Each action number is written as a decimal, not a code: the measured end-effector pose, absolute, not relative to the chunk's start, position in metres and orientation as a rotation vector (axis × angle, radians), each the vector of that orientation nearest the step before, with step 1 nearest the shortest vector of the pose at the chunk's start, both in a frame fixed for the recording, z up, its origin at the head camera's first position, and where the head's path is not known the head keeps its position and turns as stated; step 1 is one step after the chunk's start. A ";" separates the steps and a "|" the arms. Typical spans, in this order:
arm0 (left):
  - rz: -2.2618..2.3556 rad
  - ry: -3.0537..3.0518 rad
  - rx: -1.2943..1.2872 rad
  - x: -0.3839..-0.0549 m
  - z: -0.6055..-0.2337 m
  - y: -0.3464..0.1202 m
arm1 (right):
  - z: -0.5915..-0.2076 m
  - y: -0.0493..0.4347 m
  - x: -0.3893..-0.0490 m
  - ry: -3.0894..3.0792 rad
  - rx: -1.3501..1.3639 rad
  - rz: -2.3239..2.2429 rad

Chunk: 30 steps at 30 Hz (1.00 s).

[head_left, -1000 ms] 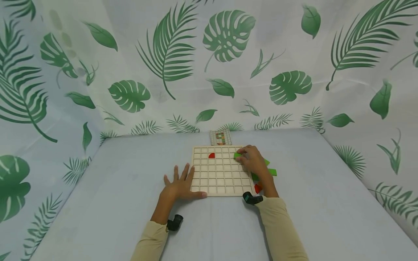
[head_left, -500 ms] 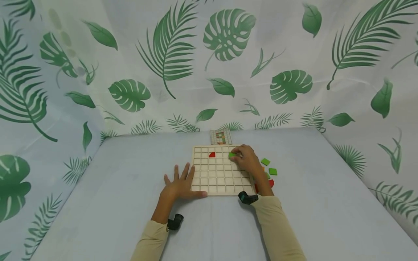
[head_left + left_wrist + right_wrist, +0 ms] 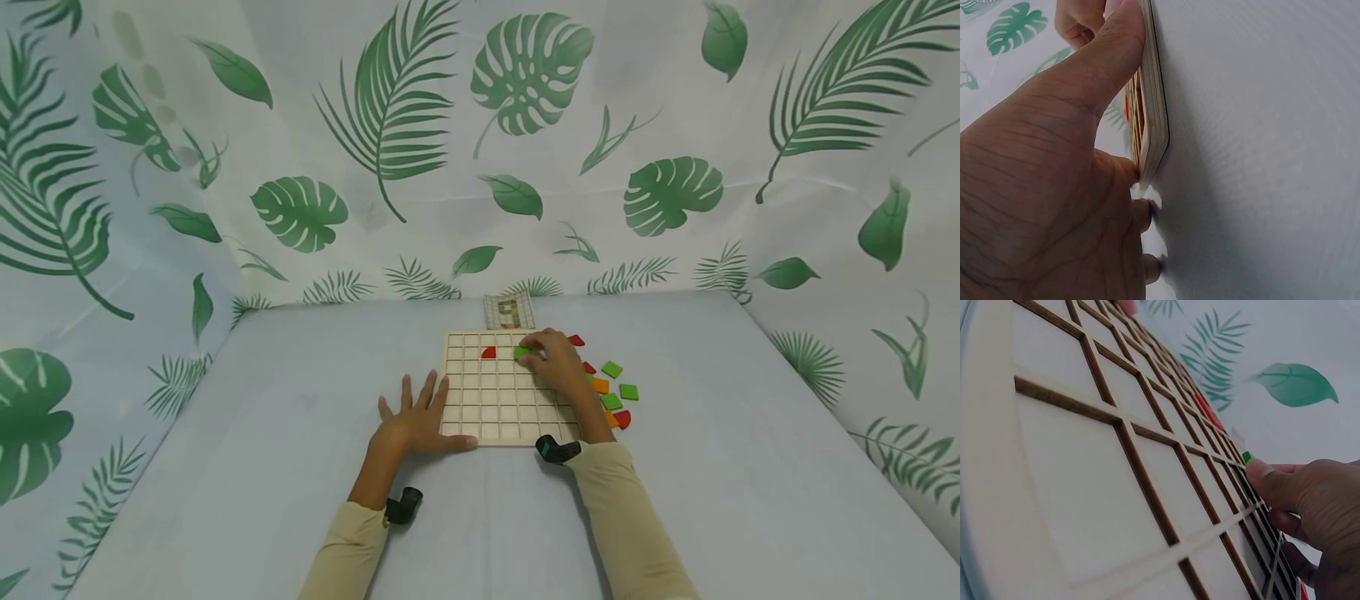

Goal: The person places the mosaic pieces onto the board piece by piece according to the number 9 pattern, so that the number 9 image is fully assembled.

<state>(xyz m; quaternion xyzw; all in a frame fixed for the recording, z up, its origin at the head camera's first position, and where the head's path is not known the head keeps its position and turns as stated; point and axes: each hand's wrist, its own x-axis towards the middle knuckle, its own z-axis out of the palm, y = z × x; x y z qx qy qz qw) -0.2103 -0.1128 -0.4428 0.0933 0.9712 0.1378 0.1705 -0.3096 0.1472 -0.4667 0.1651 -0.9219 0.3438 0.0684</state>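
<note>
A wooden grid board [image 3: 491, 408] lies flat on the table, with a red quarter-circle tile [image 3: 489, 352] in one of its upper cells. Over the upper right part of the board, my right hand [image 3: 561, 364] pinches a green tile [image 3: 521, 352] between thumb and fingers. The right wrist view shows only a corner of that green tile [image 3: 1247, 457] at the fingertips. My left hand [image 3: 411, 427] is spread at the board's lower left corner. Its thumb touches the front edge of the board [image 3: 1159, 119], and its other fingers reach along the left side.
A small card [image 3: 509, 311] with a coloured grid pattern stands behind the board. Loose tiles lie to the right, among them a green square [image 3: 628, 392], an orange piece [image 3: 601, 386] and a red piece [image 3: 622, 419]. A leaf-print cloth [image 3: 420, 233] encloses the table.
My right hand has moved left across the upper board with the green tile, uncovering more loose tiles on the right. The left hand has stayed in place.
</note>
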 end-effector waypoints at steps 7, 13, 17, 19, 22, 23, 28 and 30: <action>0.391 2.761 0.264 -0.209 -0.441 -0.112 | -0.465 0.136 -0.310 -2.767 0.472 0.994; 0.380 2.763 0.263 -0.211 -0.443 -0.112 | -0.468 0.128 -0.314 -2.810 0.392 0.909; 0.375 2.766 0.267 -0.210 -0.443 -0.111 | -0.469 0.124 -0.316 -2.820 0.353 0.879; 0.376 2.767 0.269 -0.209 -0.442 -0.111 | -0.469 0.122 -0.316 -2.832 0.331 0.882; 0.381 2.759 0.269 -0.209 -0.441 -0.111 | -0.470 0.121 -0.315 -2.842 0.314 0.883; 0.386 2.756 0.269 -0.209 -0.441 -0.111 | -0.470 0.120 -0.315 -2.844 0.309 0.882; 0.409 2.743 0.265 -0.212 -0.444 -0.114 | -0.471 0.118 -0.315 -2.828 0.304 0.853; 0.407 2.744 0.262 -0.214 -0.447 -0.114 | -0.471 0.117 -0.316 -2.822 0.297 0.848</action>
